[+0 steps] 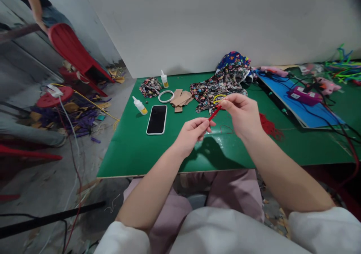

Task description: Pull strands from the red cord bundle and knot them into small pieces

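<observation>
A thin red strip [215, 112] is stretched at a slant between my two hands above the green table. The fingertips of my left hand [194, 132] pinch its lower end. My right hand [241, 113], higher and to the right, is closed on its upper end. Whether it is cord or ribbon I cannot tell. Behind my right hand lie scissors with yellow handles [219, 97], partly hidden, on flower-patterned fabric [210, 88]. A tangled heap of red strands [269, 127] lies beside my right wrist, partly covered by it.
On the green table [126, 152] are a phone [156, 120], two glue bottles [140, 106], a white ring [166, 96] and brown card pieces [180, 99]. Cables cross a blue folder [299, 105] and a purple power strip [304, 96] at right. A person stands by a red chair [70, 47].
</observation>
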Demonstrator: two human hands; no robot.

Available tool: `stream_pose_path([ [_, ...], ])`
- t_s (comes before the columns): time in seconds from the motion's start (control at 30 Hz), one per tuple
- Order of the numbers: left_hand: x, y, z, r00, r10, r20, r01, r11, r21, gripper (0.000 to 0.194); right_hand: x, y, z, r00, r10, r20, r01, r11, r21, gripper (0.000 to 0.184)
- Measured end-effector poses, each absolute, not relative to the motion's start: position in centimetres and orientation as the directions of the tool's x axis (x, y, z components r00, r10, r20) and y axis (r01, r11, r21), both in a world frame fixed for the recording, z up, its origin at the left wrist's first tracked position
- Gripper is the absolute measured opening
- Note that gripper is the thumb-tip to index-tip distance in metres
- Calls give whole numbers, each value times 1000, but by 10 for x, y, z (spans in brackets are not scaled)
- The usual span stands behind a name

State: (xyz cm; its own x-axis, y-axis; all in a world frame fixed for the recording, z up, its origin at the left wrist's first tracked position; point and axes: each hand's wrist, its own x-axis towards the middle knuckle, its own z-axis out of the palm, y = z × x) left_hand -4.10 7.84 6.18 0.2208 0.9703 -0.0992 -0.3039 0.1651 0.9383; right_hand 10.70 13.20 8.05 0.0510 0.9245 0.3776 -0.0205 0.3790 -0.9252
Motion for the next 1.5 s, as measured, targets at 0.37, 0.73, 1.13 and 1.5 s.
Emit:
stream_pose_path([
  [0.37,-39,69,55,320,916,-244,-382,360,851,22,130,147,111,-20,830,557,79,557,-827,11],
  [0.73,-29,64,57,284,935,-214,-473,330,817,20,144,149,144,-47,816,576,5,577,-817,8],
  [1.13,-27,67,53,221,961,-164,-420,245,874,29,142,139,174,-192,806,560,26,575,-818,7],
  [1.5,-35,71,129,202,837,509,-155,-486,860,31,132,121,185,-377,786,491,172,580,-796,10],
])
